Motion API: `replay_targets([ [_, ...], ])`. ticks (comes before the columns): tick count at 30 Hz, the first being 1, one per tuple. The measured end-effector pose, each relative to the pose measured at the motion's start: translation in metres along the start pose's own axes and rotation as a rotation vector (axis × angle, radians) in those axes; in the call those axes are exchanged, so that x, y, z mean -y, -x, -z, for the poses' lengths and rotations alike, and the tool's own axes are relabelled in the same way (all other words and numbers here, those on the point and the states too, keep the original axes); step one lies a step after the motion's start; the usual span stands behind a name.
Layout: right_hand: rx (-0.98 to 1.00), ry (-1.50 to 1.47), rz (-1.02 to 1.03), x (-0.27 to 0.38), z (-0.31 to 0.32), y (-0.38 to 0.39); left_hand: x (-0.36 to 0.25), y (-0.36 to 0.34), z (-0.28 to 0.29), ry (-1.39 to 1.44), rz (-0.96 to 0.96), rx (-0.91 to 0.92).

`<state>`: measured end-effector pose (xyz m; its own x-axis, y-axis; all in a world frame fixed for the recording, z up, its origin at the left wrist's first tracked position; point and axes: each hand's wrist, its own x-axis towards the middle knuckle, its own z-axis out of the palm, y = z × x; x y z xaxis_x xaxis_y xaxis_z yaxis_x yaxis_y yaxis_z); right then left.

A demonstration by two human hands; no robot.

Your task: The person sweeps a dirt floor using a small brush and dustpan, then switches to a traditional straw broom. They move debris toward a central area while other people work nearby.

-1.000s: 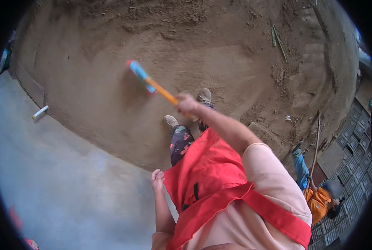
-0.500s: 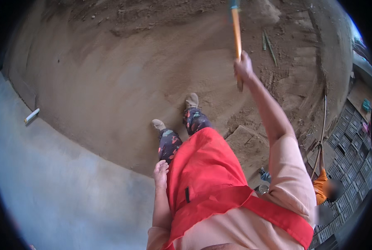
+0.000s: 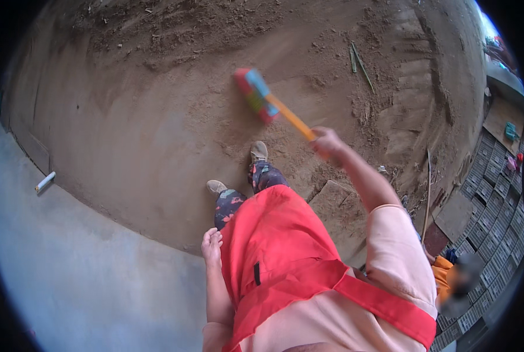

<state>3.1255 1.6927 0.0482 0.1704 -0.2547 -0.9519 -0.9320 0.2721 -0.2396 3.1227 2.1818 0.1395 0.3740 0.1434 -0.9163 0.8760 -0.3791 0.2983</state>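
Note:
My right hand is closed around the orange handle of a short broom. The broom's head, in red, blue and green, is smeared by motion over the dirt floor, just beyond my shoes. Nothing is in my left hand, which hangs beside my red apron with its fingers loosely bent.
Loose soil lies along the far side, and green stalks rest at the right. A pale raised slab with a white tube borders the left. At the lower right is another person in orange, near stacked grey blocks.
My right hand has swung the broom nearer and to the left, bringing its head into view by my feet. My left hand still hangs at my side.

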Motion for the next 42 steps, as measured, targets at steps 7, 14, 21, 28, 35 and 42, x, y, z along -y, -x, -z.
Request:
replay_targets([
  [7, -0.602, 0.309, 0.218, 0.087, 0.065, -0.08, -0.007, -0.013, 0.005, -0.019, -0.023, -0.006],
  [14, -0.067, -0.092, 0.358, 0.09, -0.041, 0.035, -0.023, -0.038, 0.029, 0.001, -0.021, 0.044],
  [21, 0.51, -0.171, 0.027, 0.142, -0.241, 0.089, -0.074, -0.056, 0.077, 0.095, -0.068, 0.015],
  [28, 0.493, 0.062, 0.113, 0.208, -0.357, 0.021, -0.088, -0.061, 0.121, 0.242, 0.0, -0.135],
  [35, -0.069, 0.089, 0.151, 0.29, -0.136, -0.059, -0.064, -0.053, 0.077, 0.323, 0.168, -0.164],
  [42, -0.437, 0.171, 0.391, 0.334, -0.119, -0.092, -0.132, -0.057, 0.016, 0.384, 0.038, -0.04],
])
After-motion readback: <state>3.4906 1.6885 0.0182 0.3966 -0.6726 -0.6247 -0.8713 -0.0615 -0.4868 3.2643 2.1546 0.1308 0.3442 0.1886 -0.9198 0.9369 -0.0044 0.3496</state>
